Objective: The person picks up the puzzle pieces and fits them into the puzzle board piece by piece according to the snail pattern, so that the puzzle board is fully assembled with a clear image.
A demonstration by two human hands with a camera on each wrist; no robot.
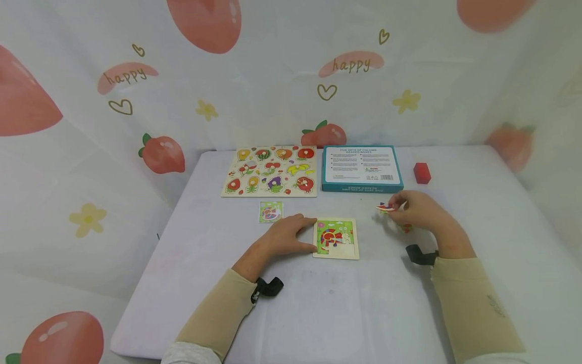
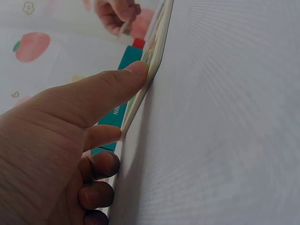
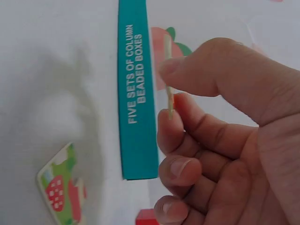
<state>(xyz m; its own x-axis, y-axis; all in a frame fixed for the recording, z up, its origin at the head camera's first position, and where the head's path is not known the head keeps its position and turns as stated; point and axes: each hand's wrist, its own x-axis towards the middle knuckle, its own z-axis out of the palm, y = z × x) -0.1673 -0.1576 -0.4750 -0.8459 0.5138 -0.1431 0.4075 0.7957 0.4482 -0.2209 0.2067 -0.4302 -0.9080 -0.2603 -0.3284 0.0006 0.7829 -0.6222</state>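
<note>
A square wooden jigsaw puzzle (image 1: 336, 238) with a snail picture lies in the middle of the table, part of its bare tray showing at the lower right. My left hand (image 1: 283, 236) steadies its left side, thumb and forefinger spread against the edge; the thumb tip (image 2: 138, 69) rests on the rim in the left wrist view. To the right, my right hand (image 1: 420, 212) pinches a thin puzzle piece (image 1: 385, 207) between thumb and fingers, above the table. The right wrist view shows that piece (image 3: 168, 89) edge-on. Another puzzle piece (image 3: 60, 187), green with red, lies on the table below that hand.
A snail picture card (image 1: 271, 212) lies beyond my left hand. Farther back are a fruit peg board (image 1: 269, 172), a teal-edged flat box (image 1: 362, 169) and a red block (image 1: 422, 173). A printed cloth (image 1: 268, 91) hangs behind the table.
</note>
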